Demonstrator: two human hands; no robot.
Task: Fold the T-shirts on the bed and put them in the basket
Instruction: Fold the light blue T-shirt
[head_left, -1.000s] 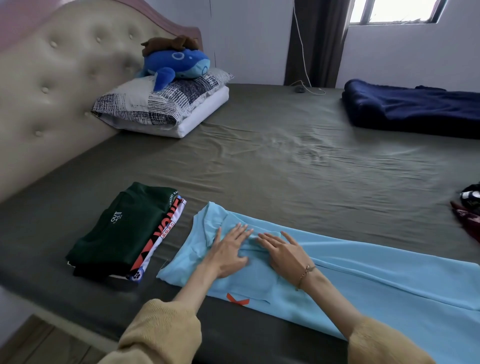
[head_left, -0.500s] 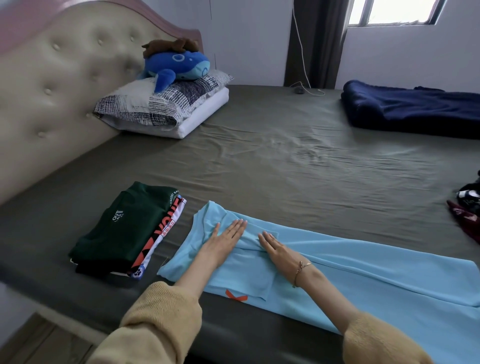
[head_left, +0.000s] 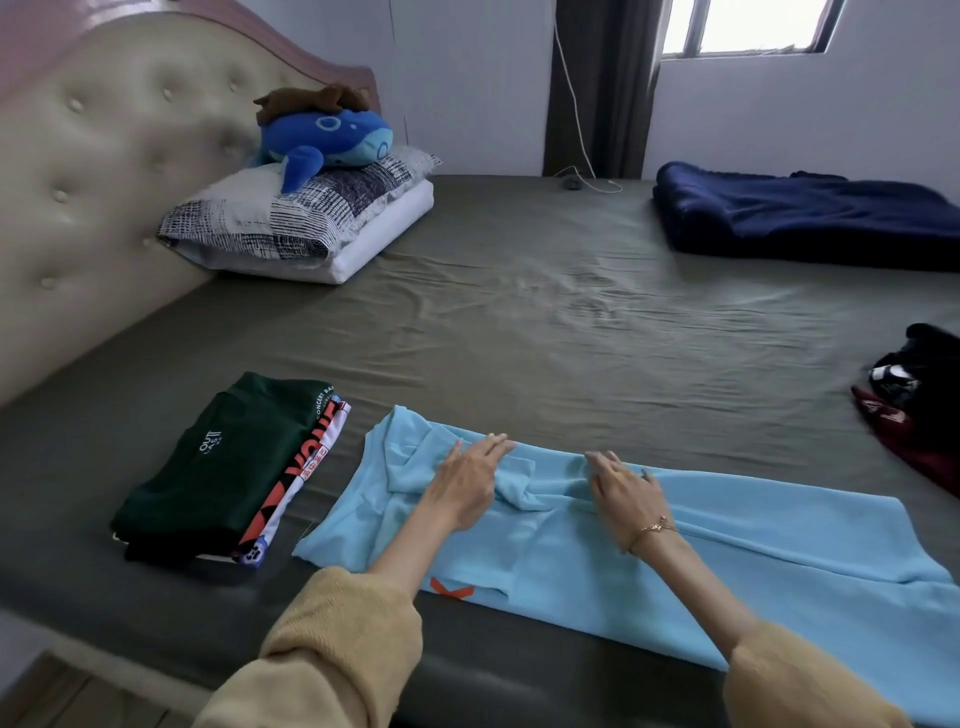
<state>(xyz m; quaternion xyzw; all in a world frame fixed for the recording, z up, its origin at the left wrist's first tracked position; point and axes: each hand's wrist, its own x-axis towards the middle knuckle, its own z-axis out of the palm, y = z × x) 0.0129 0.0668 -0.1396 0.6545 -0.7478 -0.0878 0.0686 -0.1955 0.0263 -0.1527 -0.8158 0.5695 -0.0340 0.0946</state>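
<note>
The light blue soft-knit T-shirt (head_left: 597, 540) lies as a long narrow strip along the near edge of the olive-green bed sheet (head_left: 545, 322). Half a second ago both hands pressed flat on it, close together. Now they are further apart, and cloth is bunched in a small ridge between them. The left hand (head_left: 465, 483) rests with its fingers (head_left: 493, 447) straight on the collar end. The right hand (head_left: 626, 493) is blurred; its fingers (head_left: 602, 460) seem to curl at the far edge, but I cannot tell if they pinch it. I judge the smoothing is over and a crosswise fold begins. Left of the left fingers waits the folded stack with a dark green T-shirt (head_left: 228, 467) on top. No basket is visible.
</note>
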